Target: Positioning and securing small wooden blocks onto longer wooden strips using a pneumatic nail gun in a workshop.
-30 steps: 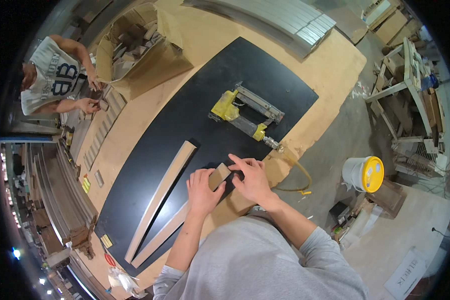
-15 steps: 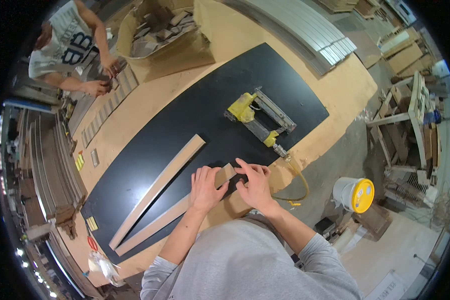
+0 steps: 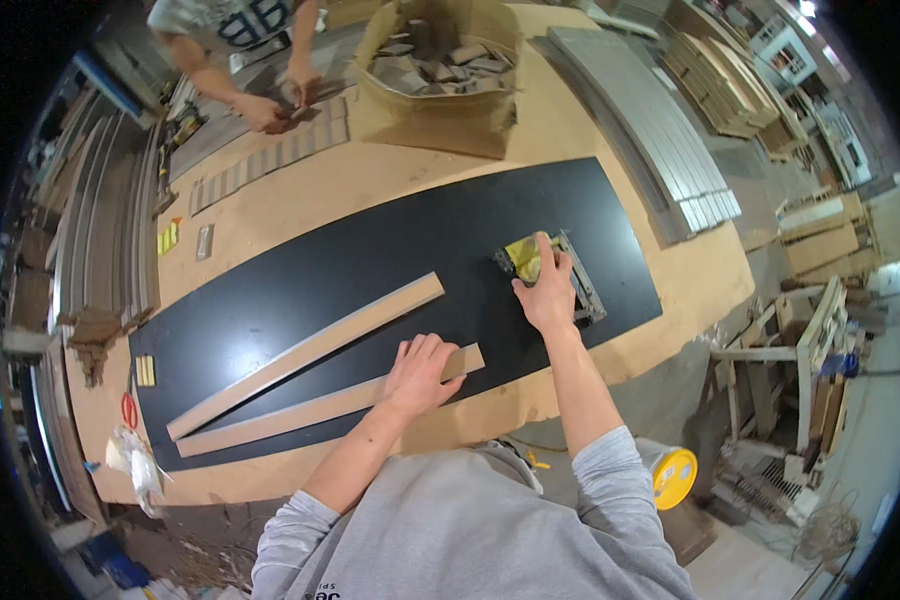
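Note:
A black panel [image 3: 270, 285] with a curved far edge lies on the workbench. Two narrow wooden strips rest on it, meeting near their left ends. My left hand [image 3: 420, 375] is closed over the nearer strip [image 3: 305, 408] close to its right end. The farther strip [image 3: 315, 350] lies untouched, its right end angled away. To the right, my right hand [image 3: 550, 295] wraps round the yellow and grey nail gun [image 3: 523, 258], which is on the panel. The hand covers the tool's handle and much of its body.
Across the bench [image 3: 520, 185] a co-worker's hands [image 3: 280, 105] handle small pieces beside a row of blocks [image 3: 275, 150]. A box of offcuts [image 3: 435, 125] stands at the back. Grey boards [image 3: 650, 130] are stacked far right. Red scissors [image 3: 129, 410] lie left; a yellow-lidded bucket [image 3: 675, 478] stands below.
My right hand has left the strip's end and moved right and away onto the nail gun. My left hand stays on the nearer strip. The head view has shifted.

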